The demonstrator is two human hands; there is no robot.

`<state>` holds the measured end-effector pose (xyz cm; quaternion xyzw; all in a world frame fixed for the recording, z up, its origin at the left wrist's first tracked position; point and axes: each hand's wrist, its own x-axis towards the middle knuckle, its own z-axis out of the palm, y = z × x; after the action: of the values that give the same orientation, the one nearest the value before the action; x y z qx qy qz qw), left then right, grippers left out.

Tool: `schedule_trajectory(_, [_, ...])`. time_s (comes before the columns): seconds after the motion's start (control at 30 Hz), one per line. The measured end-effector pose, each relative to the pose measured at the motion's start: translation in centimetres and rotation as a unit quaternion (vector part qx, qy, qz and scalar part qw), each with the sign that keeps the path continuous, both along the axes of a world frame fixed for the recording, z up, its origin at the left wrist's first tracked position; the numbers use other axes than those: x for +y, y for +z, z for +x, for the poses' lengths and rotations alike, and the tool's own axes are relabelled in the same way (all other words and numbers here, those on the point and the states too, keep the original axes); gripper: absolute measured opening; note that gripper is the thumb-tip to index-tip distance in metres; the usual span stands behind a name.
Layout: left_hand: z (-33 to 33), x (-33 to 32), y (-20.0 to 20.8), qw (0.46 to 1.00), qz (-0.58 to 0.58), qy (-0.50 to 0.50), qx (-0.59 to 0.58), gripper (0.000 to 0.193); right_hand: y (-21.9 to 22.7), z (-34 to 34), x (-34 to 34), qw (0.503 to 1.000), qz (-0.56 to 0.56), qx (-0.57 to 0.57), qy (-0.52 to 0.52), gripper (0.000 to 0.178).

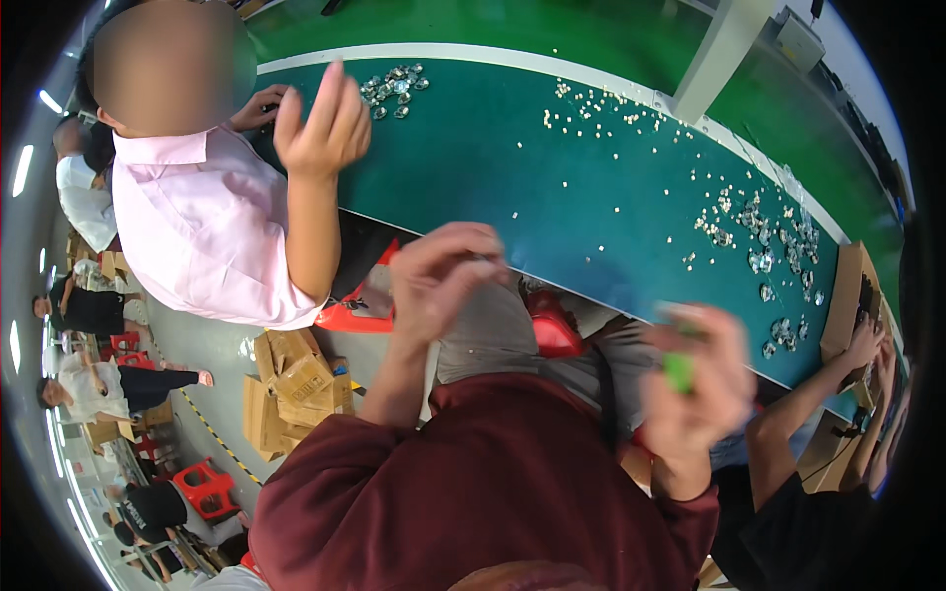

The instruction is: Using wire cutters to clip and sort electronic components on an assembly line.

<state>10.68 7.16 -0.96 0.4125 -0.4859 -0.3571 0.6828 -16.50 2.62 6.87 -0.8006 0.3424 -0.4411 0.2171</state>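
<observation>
My left hand [443, 279] is raised over my lap by the table's front edge. Its fingers are curled, thumb and fingertips drawn together in a pinch; anything between them is too small or blurred to make out. To the right, my right hand [705, 379], smeared by motion, is closed around a small bright green thing [678, 371]. Its exact kind is lost in the blur. Beyond both hands lies the dark green tabletop [443, 167]. Small pale cube-like pieces [714, 227] are scattered on it, and clear faceted glass-like pieces [764, 261] lie in clusters at the right.
At my left sits a person in a pink shirt [207, 217], one hand lifted, near more clear faceted pieces [399, 87]. Another person's arm [803, 404] reaches to a cardboard box [843, 295] at the right. A white post [719, 59] stands at the far edge. Cartons [296, 379] lie behind left.
</observation>
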Motion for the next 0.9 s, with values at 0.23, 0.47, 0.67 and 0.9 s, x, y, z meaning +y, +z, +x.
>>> schedule_trajectory(0.23, [0.6,0.6,-0.7,0.986,-0.058,-0.070,0.143,0.038,0.7,-0.8,-2.6,0.999,0.021,0.008,-0.030,0.036])
schedule_trajectory(0.47, [0.0,0.9,-0.5,0.988,-0.033,-0.057,0.136,0.045,-3.2,-0.9,-4.0,0.995,0.051,0.073,-0.051,0.034])
schedule_trajectory(0.67, [0.3,0.5,-0.4,0.991,-0.016,-0.038,0.126,0.045,-6.0,-1.2,-5.7,0.989,0.059,0.105,-0.088,0.039])
schedule_trajectory(0.9, [-0.2,-0.2,-0.4,0.986,-0.005,-0.043,0.161,0.027,-5.0,-0.5,-6.0,0.993,0.065,-0.074,-0.069,0.026])
